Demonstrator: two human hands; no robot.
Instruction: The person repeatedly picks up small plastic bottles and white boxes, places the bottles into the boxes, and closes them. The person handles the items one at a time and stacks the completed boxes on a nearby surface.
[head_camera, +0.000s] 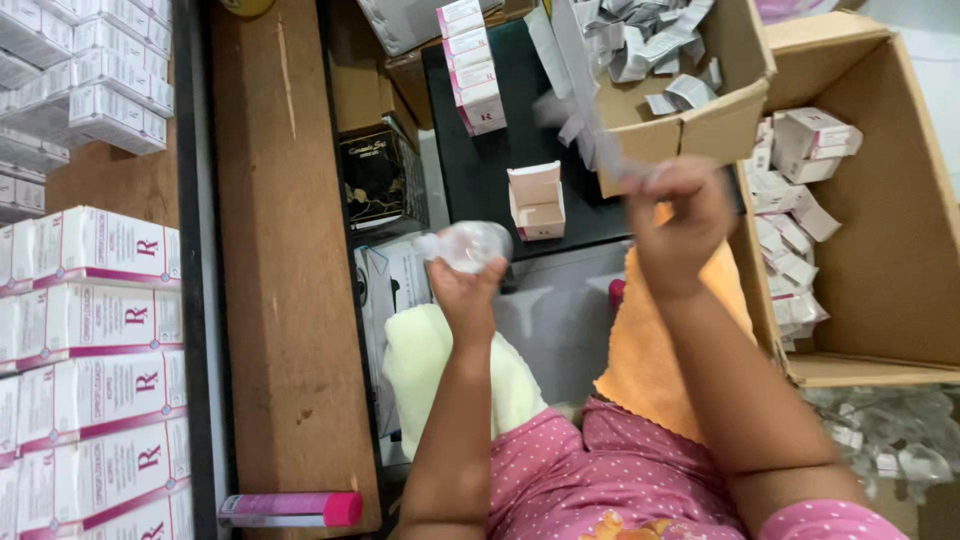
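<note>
While the left hand (462, 285) pinches a small clear plastic-wrapped item (468, 245) just left of the frame's centre, fingers closed around its lower end, the right hand (675, 225) is raised right of centre, curled into a fist on a blurred strip of pale paper (585, 125) that runs up toward the upper middle. What exactly the wrapped item is cannot be told; it looks like a little rounded container in film. Between the hands, on a dark tray (480, 170), stands an open white-and-pink carton (537, 200), flaps up, with a row of closed cartons (472, 65) lying above it. A small cardboard box (690, 125) of folded paper slips sits at upper right, and a large cardboard box (890, 230) of loose cartons fills the right edge. Stacked cartons (95, 300) line the left side beside a wooden plank (285, 280).

Judging from this, the work goes best if the paper is fully freed before moving on, the wrapped item kept upright in a light pinch, and both brought squarely over the open carton so the flaps are not crushed.
</note>
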